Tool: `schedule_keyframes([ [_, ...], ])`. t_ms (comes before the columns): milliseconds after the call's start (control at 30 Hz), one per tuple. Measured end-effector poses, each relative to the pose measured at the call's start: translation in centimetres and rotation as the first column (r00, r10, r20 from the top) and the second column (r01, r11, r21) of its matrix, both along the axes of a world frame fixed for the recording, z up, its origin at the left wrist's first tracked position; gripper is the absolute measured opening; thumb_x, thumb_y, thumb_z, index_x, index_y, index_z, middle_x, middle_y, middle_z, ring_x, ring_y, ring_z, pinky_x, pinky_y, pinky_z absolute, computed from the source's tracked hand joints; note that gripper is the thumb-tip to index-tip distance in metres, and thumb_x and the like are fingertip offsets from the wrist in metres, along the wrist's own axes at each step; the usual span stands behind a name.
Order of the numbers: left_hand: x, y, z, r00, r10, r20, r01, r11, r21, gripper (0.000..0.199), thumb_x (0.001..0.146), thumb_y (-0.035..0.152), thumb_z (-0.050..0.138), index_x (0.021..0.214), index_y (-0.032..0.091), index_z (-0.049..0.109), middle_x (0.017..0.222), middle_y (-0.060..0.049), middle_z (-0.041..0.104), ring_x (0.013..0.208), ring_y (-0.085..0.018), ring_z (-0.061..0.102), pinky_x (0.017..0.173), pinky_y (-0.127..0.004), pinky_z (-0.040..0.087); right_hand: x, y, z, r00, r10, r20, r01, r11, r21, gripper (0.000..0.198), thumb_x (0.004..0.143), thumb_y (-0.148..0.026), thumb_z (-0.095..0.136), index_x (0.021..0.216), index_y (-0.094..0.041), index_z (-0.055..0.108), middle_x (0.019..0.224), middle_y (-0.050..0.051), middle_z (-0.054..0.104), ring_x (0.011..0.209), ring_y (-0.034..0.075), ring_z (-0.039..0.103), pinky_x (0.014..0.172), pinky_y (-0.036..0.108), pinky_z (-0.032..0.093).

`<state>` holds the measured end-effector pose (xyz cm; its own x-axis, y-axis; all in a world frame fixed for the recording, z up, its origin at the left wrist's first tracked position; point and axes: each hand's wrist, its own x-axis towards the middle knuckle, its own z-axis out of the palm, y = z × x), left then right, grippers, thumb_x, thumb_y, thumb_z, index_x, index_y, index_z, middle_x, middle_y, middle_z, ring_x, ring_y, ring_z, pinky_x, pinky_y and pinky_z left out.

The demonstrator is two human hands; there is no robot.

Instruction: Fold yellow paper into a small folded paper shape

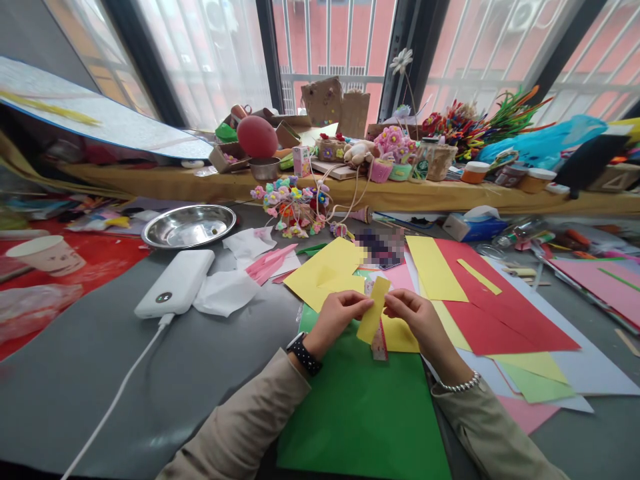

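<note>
A small yellow paper strip (pixel 373 313) is held up at a slant between my two hands. My left hand (pixel 336 321) pinches its left edge between thumb and fingers. On the other side, the fingertips of my right hand (pixel 417 325) are pinched at the strip's upper right edge. Below it lies a narrow patterned strip like a ruler (pixel 380 348), partly covered by the yellow piece. Under both hands is a green sheet (pixel 365 413), with larger yellow paper (pixel 325 270) just beyond my left hand.
Red paper (pixel 520 320) and another yellow sheet (pixel 435 267) lie to the right. A white power bank (pixel 175 283) with a cable, white tissue (pixel 227 291) and a metal dish (pixel 190 225) are on the left. Craft flowers (pixel 293 203) stand at the back.
</note>
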<state>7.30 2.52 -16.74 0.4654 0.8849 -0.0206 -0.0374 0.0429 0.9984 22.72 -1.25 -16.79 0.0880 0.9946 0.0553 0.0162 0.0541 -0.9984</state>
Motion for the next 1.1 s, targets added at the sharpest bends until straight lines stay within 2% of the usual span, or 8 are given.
schedule_keyframes([
  [100, -0.01, 0.00, -0.02, 1.000, -0.011, -0.001, 0.011, 1.000, 0.008, 0.024, 0.064, 0.034, 0.061, 0.069, 0.010, 0.061, 0.063, -0.002, 0.058, 0.057, -0.009, 0.049, 0.055, -0.020, 0.039, -0.12, -0.18, 0.25, 0.998, 0.039, 0.053, -0.039, 0.999, 0.002, 0.019, 0.068, -0.035, 0.058, 0.066, -0.015, 0.056, 0.061, 0.000, 0.055, 0.060, 0.012, 0.052, 0.059, 0.024, 0.043],
  [300, 0.04, -0.14, 0.11, 0.999, -0.026, -0.043, 0.029, 0.998, 0.053, 0.026, 0.064, 0.036, 0.060, 0.066, 0.011, 0.060, 0.059, 0.000, 0.055, 0.054, -0.009, 0.047, 0.053, -0.020, 0.038, -0.33, -0.23, 0.47, 0.995, 0.003, 0.102, -0.005, 1.000, 0.013, 0.020, 0.070, -0.036, 0.055, 0.064, -0.016, 0.054, 0.059, -0.001, 0.053, 0.058, 0.012, 0.051, 0.058, 0.024, 0.042],
  [500, 0.04, -0.07, -0.05, 1.000, 0.026, -0.015, -0.025, 0.999, 0.036, 0.026, 0.065, 0.037, 0.058, 0.066, 0.011, 0.058, 0.062, -0.001, 0.055, 0.057, -0.009, 0.048, 0.055, -0.021, 0.039, -0.29, 0.00, 0.05, 0.985, 0.147, 0.094, -0.146, 0.989, -0.015, 0.017, 0.071, -0.034, 0.053, 0.069, -0.017, 0.054, 0.065, -0.001, 0.054, 0.064, 0.013, 0.053, 0.061, 0.025, 0.043],
  [700, 0.04, 0.01, -0.04, 0.998, -0.051, -0.030, 0.053, 0.995, 0.079, 0.024, 0.067, 0.036, 0.056, 0.066, 0.011, 0.055, 0.060, 0.001, 0.052, 0.057, -0.009, 0.047, 0.054, -0.020, 0.038, -0.28, -0.09, 0.14, 0.984, 0.110, 0.139, -0.115, 0.993, 0.031, 0.015, 0.071, -0.030, 0.052, 0.062, -0.018, 0.049, 0.059, -0.004, 0.046, 0.059, 0.011, 0.048, 0.057, 0.023, 0.040],
  [833, 0.06, 0.02, 0.03, 0.997, -0.067, -0.041, 0.070, 0.994, 0.088, 0.025, 0.069, 0.036, 0.055, 0.067, 0.012, 0.054, 0.061, 0.001, 0.051, 0.056, -0.009, 0.047, 0.054, -0.020, 0.039, -0.37, -0.03, 0.17, 0.980, 0.150, 0.131, -0.152, 0.988, 0.004, 0.018, 0.074, -0.033, 0.047, 0.065, -0.018, 0.051, 0.060, -0.003, 0.049, 0.060, 0.012, 0.050, 0.058, 0.024, 0.041],
  [1100, 0.29, -0.53, 0.32, 0.998, -0.068, -0.015, 0.070, 0.991, 0.114, 0.027, 0.069, 0.039, 0.054, 0.062, 0.013, 0.051, 0.058, 0.002, 0.049, 0.054, -0.009, 0.048, 0.052, -0.020, 0.039, -0.37, -0.24, 0.51, 0.976, 0.123, 0.178, -0.130, 0.991, 0.030, 0.019, 0.074, -0.032, 0.046, 0.062, -0.018, 0.051, 0.059, -0.003, 0.049, 0.059, 0.012, 0.048, 0.057, 0.022, 0.039],
])
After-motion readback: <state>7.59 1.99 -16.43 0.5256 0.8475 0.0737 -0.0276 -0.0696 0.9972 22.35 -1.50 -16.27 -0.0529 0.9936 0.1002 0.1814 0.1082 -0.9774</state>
